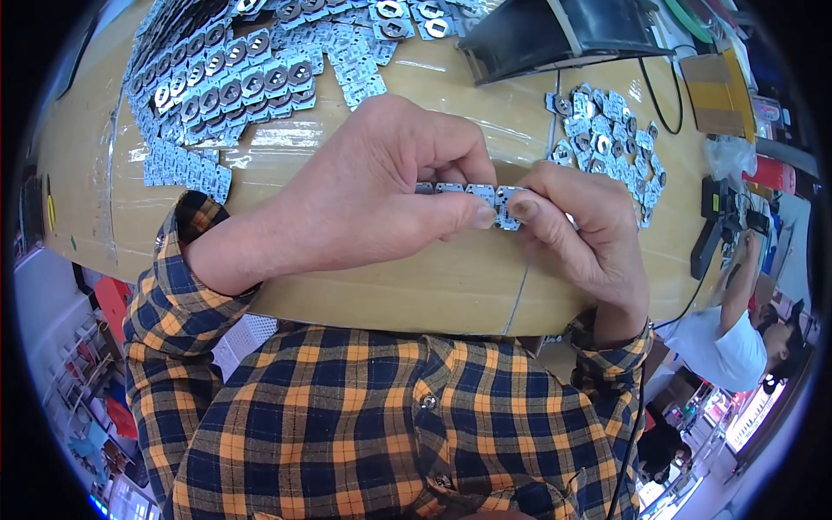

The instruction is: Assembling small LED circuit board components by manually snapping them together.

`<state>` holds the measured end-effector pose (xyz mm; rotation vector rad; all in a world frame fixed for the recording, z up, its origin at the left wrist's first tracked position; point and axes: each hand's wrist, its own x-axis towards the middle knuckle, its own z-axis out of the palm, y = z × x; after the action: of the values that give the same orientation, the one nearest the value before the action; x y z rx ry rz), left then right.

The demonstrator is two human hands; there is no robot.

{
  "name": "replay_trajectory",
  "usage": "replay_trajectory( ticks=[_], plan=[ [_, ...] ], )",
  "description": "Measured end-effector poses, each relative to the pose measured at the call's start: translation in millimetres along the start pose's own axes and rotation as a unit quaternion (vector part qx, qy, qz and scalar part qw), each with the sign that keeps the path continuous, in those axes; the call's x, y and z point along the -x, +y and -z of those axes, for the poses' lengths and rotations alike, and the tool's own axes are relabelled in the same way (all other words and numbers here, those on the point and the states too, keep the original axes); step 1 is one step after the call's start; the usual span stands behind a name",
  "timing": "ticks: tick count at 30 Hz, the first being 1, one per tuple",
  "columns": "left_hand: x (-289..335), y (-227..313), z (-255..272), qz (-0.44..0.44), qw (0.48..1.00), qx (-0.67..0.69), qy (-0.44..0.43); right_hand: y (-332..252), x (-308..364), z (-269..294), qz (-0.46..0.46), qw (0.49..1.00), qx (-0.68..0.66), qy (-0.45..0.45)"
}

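One strip of small boards (508, 196) (pale blue), over a table (373, 299): left hand (386, 186) pinches it, thumb against fingers; right hand (594, 221) pinches its end.

Workshop, I'd say: rows of small boards (230, 82) on my tabletop (390, 295) beyond left hand (394, 178), loose heap (607, 139) past right hand (594, 225), another person (728, 351) further right.
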<state>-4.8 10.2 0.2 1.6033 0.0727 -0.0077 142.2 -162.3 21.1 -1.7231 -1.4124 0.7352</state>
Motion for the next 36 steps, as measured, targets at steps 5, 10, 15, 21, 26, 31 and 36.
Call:
replay_trajectory(
  ticks=[5,10,15,21,26,31,36],
  plan=[
    [-4,10,6,0.073,0.977,0.196,-0.032,-2,9,-7,-0.208,0.883,-0.419,-0.024],
    [-4,-4,1,-0.079,0.992,0.029,0.09,3,2,-10,-0.225,0.916,-0.322,0.076],
    [-9,-1,1,-0.209,0.945,-0.221,0.119,6,3,-12,-0.197,0.938,-0.266,0.105],
    [-7,-10,-4,-0.253,0.918,-0.263,0.154,2,2,-12,-0.184,0.948,-0.246,0.082],
    [-8,-10,-8,-0.273,0.904,-0.276,0.181,2,3,-12,-0.172,0.956,-0.222,0.083],
    [-7,-9,-8,-0.239,0.913,-0.28,0.176,2,3,-12,-0.181,0.952,-0.225,0.098],
    [-8,-10,-9,-0.248,0.913,-0.276,0.169,3,3,-12,-0.181,0.951,-0.225,0.109]
  ],
)
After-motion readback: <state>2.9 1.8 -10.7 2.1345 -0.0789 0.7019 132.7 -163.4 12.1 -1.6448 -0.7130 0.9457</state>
